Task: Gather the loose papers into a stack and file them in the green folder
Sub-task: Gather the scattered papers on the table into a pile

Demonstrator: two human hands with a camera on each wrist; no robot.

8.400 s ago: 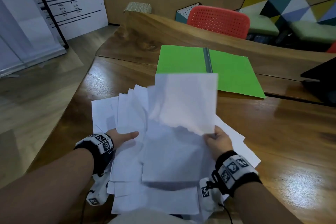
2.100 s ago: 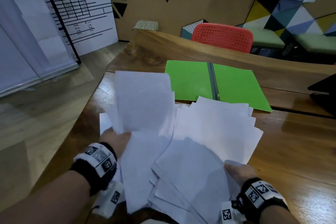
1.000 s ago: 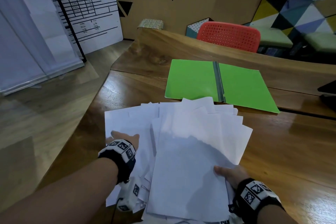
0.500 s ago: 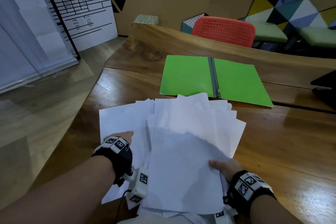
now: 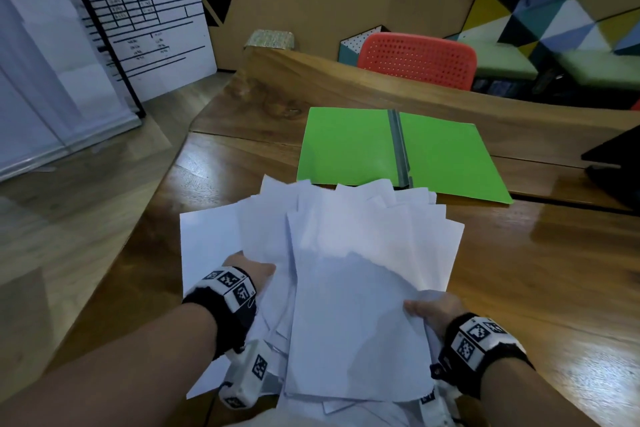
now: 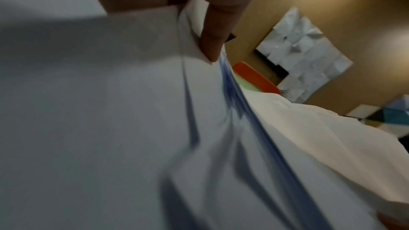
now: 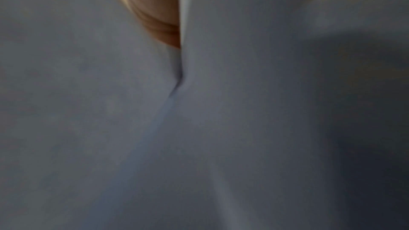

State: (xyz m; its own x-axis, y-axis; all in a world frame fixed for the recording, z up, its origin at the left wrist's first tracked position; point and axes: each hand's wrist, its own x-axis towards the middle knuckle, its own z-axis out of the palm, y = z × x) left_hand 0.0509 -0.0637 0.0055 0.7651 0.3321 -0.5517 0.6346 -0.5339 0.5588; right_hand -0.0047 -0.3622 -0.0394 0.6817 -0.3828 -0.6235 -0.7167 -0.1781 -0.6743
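— Papers (image 5: 349, 253) look different from half a second ago, no?

— Yes. The left hand (image 5: 251, 270) was resting flat on the sheets at the left side of the pile. Now it has gone in under the edge of the fanned sheets, and these sheets stand higher than before.

— How do the fingers lie?

— In the left wrist view one finger (image 6: 212, 41) is straight and presses along the edge of several sheets, with the bundle just beyond the fingertip. The other fingers are behind the paper, so I cannot tell if they are spread. The right hand (image 5: 433, 308) holds the near right corner as before; the thumb is on top. Its wrist view is blurred, but it seems that the sheets are pinched between thumb and fingers.

— So what does it mean for the task?

— I think the gathering is nearly complete: both hands now close on the pile from two sides. But the far corners are still fanned, and one sheet to the left of the left fingers lies apart on the table (image 5: 554, 270). The pile needs squaring.

— And the green folder (image 5: 349, 146)?

— Open and flat, just past the far edge of the papers, beyond both sets of fingers, with nothing inside yet.
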